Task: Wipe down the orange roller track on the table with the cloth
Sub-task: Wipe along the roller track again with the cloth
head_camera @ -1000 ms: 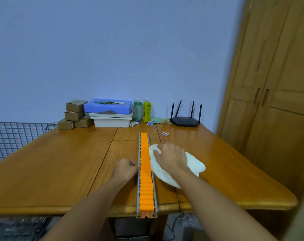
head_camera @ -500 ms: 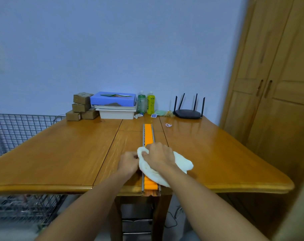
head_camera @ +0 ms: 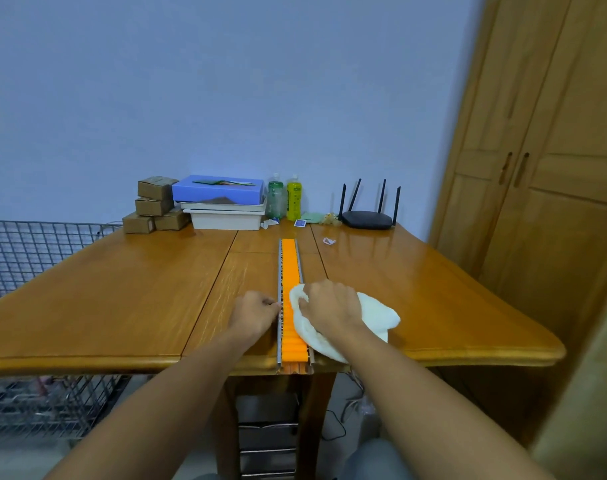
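Wooden table (head_camera: 122, 292), right hand (head_camera: 330, 308) pressing white cloth (head_camera: 375, 317) onto orange roller track (head_camera: 290, 265), left hand (head_camera: 255, 315) curled against its left rail, router (head_camera: 367, 219), bottles (head_camera: 284, 199), boxes (head_camera: 156, 202) far beyond.

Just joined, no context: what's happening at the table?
A person is wiping an orange roller track lying on a wooden table. The right hand presses a white cloth against the track's right side near the table's front edge. The left hand, closed, braces the track's left rail.
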Tool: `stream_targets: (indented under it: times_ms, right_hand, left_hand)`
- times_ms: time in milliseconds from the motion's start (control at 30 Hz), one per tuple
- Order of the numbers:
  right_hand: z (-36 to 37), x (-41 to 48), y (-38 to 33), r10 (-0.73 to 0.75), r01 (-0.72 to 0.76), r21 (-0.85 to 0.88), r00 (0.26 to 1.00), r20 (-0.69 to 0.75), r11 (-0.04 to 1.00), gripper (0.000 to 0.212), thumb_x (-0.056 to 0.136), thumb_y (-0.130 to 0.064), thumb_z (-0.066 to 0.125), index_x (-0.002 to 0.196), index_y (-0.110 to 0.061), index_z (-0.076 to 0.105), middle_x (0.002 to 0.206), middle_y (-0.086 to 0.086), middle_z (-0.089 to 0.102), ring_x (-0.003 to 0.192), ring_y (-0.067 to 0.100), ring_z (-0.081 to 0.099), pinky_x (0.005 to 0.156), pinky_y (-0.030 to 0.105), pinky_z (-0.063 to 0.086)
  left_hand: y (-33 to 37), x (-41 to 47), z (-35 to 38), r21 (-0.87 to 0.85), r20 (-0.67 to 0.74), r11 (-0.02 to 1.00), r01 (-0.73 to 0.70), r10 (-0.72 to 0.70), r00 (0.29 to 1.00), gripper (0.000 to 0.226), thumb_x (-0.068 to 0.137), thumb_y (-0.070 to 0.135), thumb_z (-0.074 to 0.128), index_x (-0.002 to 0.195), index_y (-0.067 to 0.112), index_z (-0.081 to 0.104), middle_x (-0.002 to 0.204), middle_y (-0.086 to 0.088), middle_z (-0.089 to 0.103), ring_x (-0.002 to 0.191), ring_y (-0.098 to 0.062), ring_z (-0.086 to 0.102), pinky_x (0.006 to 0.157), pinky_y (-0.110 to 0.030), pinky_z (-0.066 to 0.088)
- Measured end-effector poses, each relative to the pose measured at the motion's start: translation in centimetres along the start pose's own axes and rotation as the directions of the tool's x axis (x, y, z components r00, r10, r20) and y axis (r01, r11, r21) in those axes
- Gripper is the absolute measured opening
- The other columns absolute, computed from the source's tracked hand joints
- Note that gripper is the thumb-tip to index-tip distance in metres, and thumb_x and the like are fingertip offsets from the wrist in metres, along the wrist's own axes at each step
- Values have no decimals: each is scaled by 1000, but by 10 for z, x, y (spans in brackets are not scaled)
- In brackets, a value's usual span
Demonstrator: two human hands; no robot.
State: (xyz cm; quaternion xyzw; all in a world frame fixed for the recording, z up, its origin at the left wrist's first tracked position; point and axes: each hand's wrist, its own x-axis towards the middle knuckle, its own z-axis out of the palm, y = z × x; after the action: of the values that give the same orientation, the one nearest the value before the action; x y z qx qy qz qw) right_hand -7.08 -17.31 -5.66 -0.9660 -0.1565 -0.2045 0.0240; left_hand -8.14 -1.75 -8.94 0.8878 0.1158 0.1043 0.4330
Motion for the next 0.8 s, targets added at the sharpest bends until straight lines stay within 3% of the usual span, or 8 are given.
stream_targets:
  times_ms: [167,433,600,700,800]
  right_hand:
    - [-7,-13,14,64,-64,2,998,9,998,24,98,-33,53,102,-19,71,89,1,68,70,21,56,59,31,41]
    - [-27,-32,17,152,-146,140,988,-32,979,35,98,-43,47,111,-24,73,96,1,70,75,23,57,62,32,40]
    - [-46,-44,-2,102,-91,187,994,-50,978,31,96,-43,49,107,-26,73,98,3,71,88,29,66,65,34,42]
    - [-52,-54,-19,56,-49,199,998,-27,979,27,93,-38,50,102,-26,72,96,3,70,83,28,63,64,34,41]
    - [-53,-63,-32,7,-4,193,1000,-12,981,27,93,-40,50,104,-27,71,96,2,69,76,25,54,63,33,37]
  left_hand:
    - [0,-9,-6,18,32,1000,-4,3,999,16,101,24,63,91,17,74,89,-7,72,79,-14,64,65,-26,49]
    - [2,-39,-16,11,71,1000,-9,8,997,19,99,21,66,83,12,73,80,-2,68,74,-10,63,62,-23,45]
    - [2,-58,-22,13,97,1000,-19,18,995,16,96,21,70,84,12,75,84,-7,74,84,-19,72,79,-35,59]
    - [3,-69,-26,21,110,999,-25,23,994,19,93,16,68,77,11,75,77,-7,73,76,-22,70,68,-34,53]
    - [7,-79,-29,68,106,997,-40,33,994,30,94,19,63,64,15,64,63,-1,59,61,-15,51,58,-29,40]
